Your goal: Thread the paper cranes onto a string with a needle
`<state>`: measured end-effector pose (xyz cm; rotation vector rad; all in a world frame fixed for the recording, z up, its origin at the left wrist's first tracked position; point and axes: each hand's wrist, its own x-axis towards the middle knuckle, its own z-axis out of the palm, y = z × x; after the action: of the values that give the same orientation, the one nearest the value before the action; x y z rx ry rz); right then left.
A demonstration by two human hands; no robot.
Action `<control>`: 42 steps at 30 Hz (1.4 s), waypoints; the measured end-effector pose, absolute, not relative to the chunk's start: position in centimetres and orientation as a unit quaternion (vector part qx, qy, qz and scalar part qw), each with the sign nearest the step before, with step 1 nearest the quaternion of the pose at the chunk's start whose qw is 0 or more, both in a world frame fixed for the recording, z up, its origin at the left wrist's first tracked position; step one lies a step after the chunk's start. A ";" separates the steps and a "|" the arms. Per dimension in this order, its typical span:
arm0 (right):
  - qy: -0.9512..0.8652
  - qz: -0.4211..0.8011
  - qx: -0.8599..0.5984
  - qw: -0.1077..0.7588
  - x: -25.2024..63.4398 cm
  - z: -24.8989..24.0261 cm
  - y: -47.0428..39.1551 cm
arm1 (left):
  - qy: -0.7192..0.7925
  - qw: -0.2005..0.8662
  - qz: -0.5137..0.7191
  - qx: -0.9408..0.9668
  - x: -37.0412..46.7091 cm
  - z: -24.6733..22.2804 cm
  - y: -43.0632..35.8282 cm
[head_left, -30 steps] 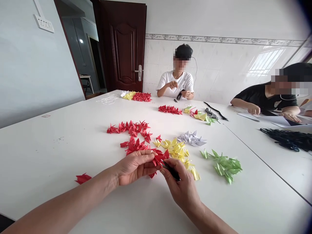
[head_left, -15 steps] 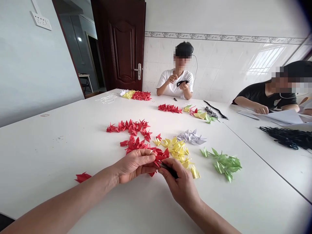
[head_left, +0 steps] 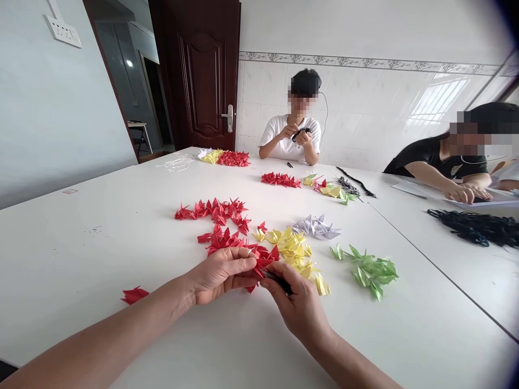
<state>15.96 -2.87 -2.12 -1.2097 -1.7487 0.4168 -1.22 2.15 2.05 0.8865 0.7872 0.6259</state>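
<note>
My left hand (head_left: 225, 274) is closed, pinching a red paper crane (head_left: 263, 263) between thumb and fingers. A white band shows on one of its fingers. My right hand (head_left: 298, 300) is wrapped round a slim black-handled tool (head_left: 281, 283), whose tip meets the crane; its exact kind is partly hidden by the fingers. Just beyond both hands lies a pile of red paper cranes (head_left: 222, 237). Yellow paper cranes (head_left: 295, 247) are heaped right behind my right hand. A single red folded piece (head_left: 135, 294) rests beside my left forearm.
Green cranes (head_left: 373, 273) and pale lilac cranes (head_left: 316, 227) lie to the right on the white table (head_left: 121, 237). Black cords (head_left: 474, 226) sit farther right. Two people (head_left: 290, 135) work across the table, near more cranes (head_left: 234, 158) and white strings (head_left: 177, 163).
My hands keep nearly the same pose at the crane. The person on the right has moved their hands together over the papers; the person opposite has brought their hands closer together.
</note>
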 end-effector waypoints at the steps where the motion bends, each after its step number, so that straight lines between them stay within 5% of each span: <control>1: -0.714 0.170 -0.493 0.466 16.0 -2.1 -2.9 | 0.365 0.783 0.290 0.412 -1.2 2.1 2.1; 42: -0.728 0.141 -0.494 0.454 16.0 -1.8 -3.0 | 0.360 0.786 0.290 0.410 -1.2 2.3 2.1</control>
<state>15.97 -2.97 -1.77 -1.2202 -1.7968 0.3492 -1.23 2.09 2.29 0.8833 0.7771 0.6259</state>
